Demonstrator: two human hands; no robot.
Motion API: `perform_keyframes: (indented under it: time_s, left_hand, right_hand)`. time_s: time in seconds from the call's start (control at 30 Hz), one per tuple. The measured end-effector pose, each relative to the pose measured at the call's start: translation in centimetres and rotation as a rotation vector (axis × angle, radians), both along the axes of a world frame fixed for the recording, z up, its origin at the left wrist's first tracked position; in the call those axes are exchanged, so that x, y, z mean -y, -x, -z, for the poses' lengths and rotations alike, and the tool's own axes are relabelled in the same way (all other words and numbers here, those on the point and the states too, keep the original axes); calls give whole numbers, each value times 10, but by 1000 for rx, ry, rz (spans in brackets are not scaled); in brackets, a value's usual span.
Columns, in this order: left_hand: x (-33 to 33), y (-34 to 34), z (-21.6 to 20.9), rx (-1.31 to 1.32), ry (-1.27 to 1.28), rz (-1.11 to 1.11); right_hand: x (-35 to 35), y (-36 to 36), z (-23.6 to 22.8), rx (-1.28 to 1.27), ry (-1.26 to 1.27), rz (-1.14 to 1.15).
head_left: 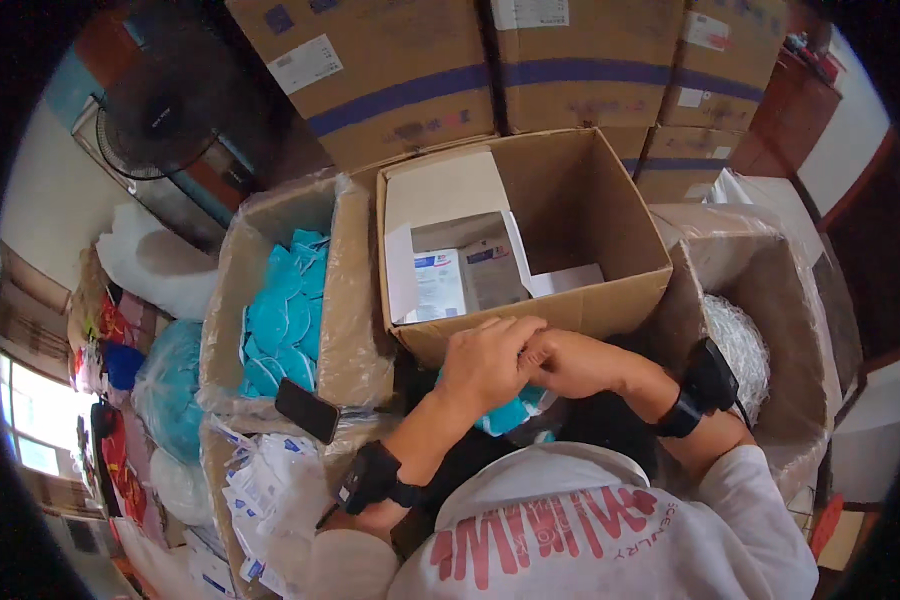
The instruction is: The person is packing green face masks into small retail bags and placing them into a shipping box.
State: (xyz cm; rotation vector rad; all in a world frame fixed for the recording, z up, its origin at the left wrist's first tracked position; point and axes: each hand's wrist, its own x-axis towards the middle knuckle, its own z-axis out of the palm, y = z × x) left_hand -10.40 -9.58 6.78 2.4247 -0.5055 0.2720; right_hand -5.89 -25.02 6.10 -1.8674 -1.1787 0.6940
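My left hand (484,358) and my right hand (568,362) meet in front of the middle cardboard box (440,338). Both have curled fingers, and whatever is between them is hidden behind the hands. Just below them, close to my body, teal face masks (505,416) show in part. Inside the middle box stands an open white carton (448,190), holding white printed packets (438,284).
At the left, a plastic-lined box (348,290) holds many teal masks (285,305); a phone (307,410) lies at its near edge. Nearer are white packets (260,490). A right-hand box (805,370) holds tangled whitish strands (735,350). Large cartons (400,60) stand behind.
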Motion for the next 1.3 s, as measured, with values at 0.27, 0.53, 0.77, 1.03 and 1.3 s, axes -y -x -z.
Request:
perform_keyframes:
  time_s: [0.27,0.53,0.77,1.03,1.3]
  left_hand:
    - [-14,-8,7,-131,118,-221]
    - [-70,-19,10,-121,545,-546]
    - [-88,-20,-19,127,522,-524]
    - [-110,-19,-89,590,339,-525]
    - [-80,-21,-95,564,427,-268]
  right_hand:
    - [-4,16,17,-836,-239,85]
    - [-8,17,31,-774,-133,-44]
    - [8,-11,13,-506,-65,51]
    - [12,-16,-50,11,-113,-25]
    - [-50,-8,-92,165,-458,150]
